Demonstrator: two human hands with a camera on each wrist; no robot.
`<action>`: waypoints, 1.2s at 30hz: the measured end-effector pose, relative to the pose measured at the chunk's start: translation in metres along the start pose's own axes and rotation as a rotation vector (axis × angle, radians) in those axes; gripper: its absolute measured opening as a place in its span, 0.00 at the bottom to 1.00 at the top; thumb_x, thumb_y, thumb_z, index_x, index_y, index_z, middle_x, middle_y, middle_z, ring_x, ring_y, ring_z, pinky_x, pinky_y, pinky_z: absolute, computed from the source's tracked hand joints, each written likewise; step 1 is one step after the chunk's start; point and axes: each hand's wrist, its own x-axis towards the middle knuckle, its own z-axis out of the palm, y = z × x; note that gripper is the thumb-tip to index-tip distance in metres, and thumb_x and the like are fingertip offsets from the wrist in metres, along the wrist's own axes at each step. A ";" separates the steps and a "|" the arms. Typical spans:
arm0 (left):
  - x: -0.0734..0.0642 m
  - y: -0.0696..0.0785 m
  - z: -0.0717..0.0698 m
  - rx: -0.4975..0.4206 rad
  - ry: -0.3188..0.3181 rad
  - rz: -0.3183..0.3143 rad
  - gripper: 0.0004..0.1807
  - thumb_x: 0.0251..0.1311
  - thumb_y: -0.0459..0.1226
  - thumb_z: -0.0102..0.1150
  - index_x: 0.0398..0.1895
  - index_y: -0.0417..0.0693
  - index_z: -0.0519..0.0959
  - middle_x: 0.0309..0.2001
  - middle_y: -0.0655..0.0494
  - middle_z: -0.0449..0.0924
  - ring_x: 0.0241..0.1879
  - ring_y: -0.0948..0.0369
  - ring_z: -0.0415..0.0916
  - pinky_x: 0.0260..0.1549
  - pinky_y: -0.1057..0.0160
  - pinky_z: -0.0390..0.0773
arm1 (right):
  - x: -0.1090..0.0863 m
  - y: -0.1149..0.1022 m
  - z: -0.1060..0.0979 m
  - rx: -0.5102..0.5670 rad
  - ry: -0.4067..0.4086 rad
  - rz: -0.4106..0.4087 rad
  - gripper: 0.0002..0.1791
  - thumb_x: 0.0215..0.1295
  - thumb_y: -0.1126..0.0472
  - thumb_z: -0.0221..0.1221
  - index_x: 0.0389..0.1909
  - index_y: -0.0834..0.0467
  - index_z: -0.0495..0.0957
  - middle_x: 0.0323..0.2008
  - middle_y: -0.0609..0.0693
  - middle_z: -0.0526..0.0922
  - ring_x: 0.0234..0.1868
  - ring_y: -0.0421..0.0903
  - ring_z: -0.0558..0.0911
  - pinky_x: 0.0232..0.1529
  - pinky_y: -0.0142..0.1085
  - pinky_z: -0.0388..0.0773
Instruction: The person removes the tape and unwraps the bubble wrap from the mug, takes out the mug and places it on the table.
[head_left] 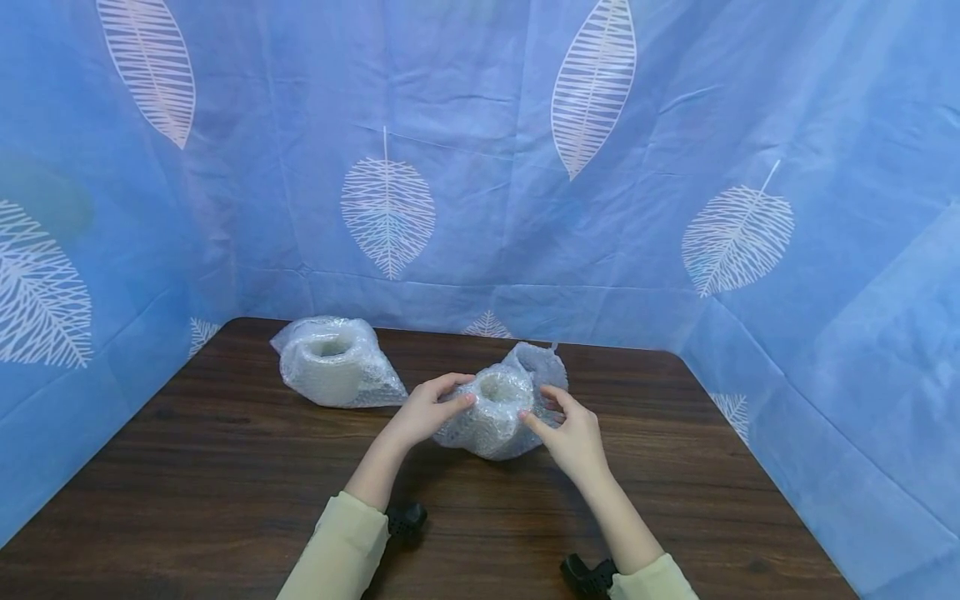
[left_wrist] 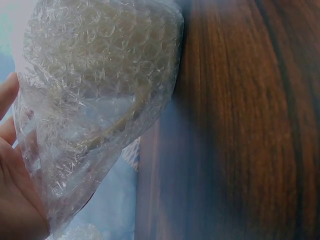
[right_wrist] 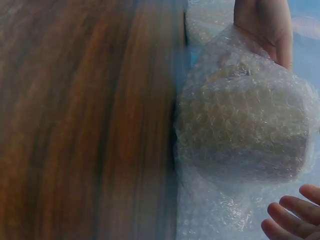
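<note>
A mug [head_left: 495,417] in clear bubble wrap stands upright on the table, its round mouth facing up. Through the wrap a curved handle shows in the left wrist view, on the left hand's side. My left hand [head_left: 430,408] holds this wrapped handle side, thumb toward me and fingers beyond; in the right wrist view the same left hand [right_wrist: 267,30] overlaps the tapering wrap. At the mug's other side is my right hand [head_left: 573,433], fingers spread and thumb near the rim. The right wrist view shows its fingers [right_wrist: 292,215] apart from the loose wrap.
A second bubble-wrapped mug [head_left: 330,371] stands at the back left of the dark wooden table [head_left: 247,492], its wrap tapering to the right. Loose wrap [head_left: 543,362] sticks up behind the nearer mug. A blue leaf-patterned cloth [head_left: 480,167] encloses the back and sides.
</note>
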 end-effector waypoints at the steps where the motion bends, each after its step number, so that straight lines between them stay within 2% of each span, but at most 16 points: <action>1: 0.000 0.000 0.000 -0.002 0.002 -0.001 0.25 0.66 0.51 0.56 0.64 0.56 0.73 0.64 0.52 0.69 0.65 0.48 0.62 0.56 0.44 0.68 | 0.000 0.000 0.000 0.002 -0.023 0.015 0.34 0.57 0.46 0.67 0.60 0.61 0.74 0.56 0.58 0.78 0.53 0.55 0.78 0.50 0.48 0.76; 7: 0.000 0.001 0.002 -0.010 0.003 0.006 0.24 0.66 0.50 0.55 0.63 0.56 0.73 0.63 0.51 0.70 0.64 0.47 0.63 0.56 0.42 0.68 | 0.000 0.002 0.003 0.062 -0.116 0.069 0.41 0.57 0.46 0.67 0.67 0.62 0.66 0.62 0.61 0.71 0.57 0.57 0.76 0.52 0.49 0.75; 11: 0.000 0.001 0.002 0.002 -0.003 0.009 0.23 0.67 0.50 0.54 0.63 0.56 0.73 0.63 0.51 0.70 0.64 0.48 0.63 0.56 0.43 0.68 | 0.001 0.005 0.006 0.106 -0.165 0.088 0.43 0.57 0.48 0.67 0.68 0.64 0.63 0.62 0.65 0.70 0.57 0.59 0.75 0.51 0.48 0.75; 16: 0.000 0.002 0.002 0.023 0.006 0.006 0.23 0.67 0.51 0.54 0.63 0.58 0.73 0.63 0.54 0.71 0.64 0.50 0.64 0.56 0.44 0.68 | 0.001 0.006 0.008 0.146 -0.185 0.119 0.43 0.58 0.49 0.67 0.69 0.64 0.61 0.60 0.67 0.71 0.56 0.62 0.75 0.50 0.48 0.76; 21: 0.001 0.002 0.003 0.077 0.042 0.031 0.23 0.68 0.52 0.52 0.63 0.57 0.74 0.61 0.54 0.72 0.62 0.50 0.67 0.56 0.44 0.68 | 0.002 0.005 0.008 0.165 -0.184 0.118 0.43 0.59 0.49 0.67 0.69 0.65 0.61 0.59 0.67 0.71 0.56 0.62 0.75 0.49 0.48 0.77; 24: 0.001 0.002 0.005 0.141 0.061 0.059 0.23 0.68 0.52 0.51 0.64 0.58 0.72 0.61 0.55 0.73 0.61 0.51 0.69 0.56 0.46 0.69 | 0.002 0.005 0.009 0.165 -0.182 0.120 0.42 0.59 0.49 0.67 0.69 0.64 0.61 0.60 0.67 0.71 0.56 0.61 0.75 0.50 0.48 0.77; 28: 0.001 0.000 0.007 0.208 0.066 0.134 0.22 0.70 0.49 0.49 0.64 0.58 0.73 0.62 0.57 0.73 0.60 0.55 0.69 0.56 0.48 0.69 | 0.001 0.004 0.009 0.166 -0.187 0.126 0.43 0.59 0.49 0.67 0.69 0.64 0.61 0.60 0.67 0.70 0.57 0.61 0.75 0.50 0.48 0.77; 31: 0.001 0.000 0.007 0.225 0.073 0.177 0.19 0.70 0.46 0.50 0.61 0.56 0.76 0.60 0.57 0.74 0.61 0.56 0.69 0.56 0.49 0.69 | 0.001 0.004 0.008 0.174 -0.193 0.129 0.43 0.58 0.48 0.67 0.69 0.63 0.61 0.61 0.67 0.69 0.57 0.62 0.74 0.50 0.49 0.76; 36: 0.003 -0.001 0.009 0.247 0.108 0.201 0.15 0.69 0.44 0.52 0.55 0.55 0.80 0.56 0.57 0.77 0.57 0.56 0.72 0.54 0.50 0.72 | 0.000 0.005 0.009 0.184 -0.192 0.136 0.45 0.57 0.47 0.68 0.69 0.62 0.61 0.61 0.65 0.70 0.57 0.61 0.75 0.50 0.48 0.76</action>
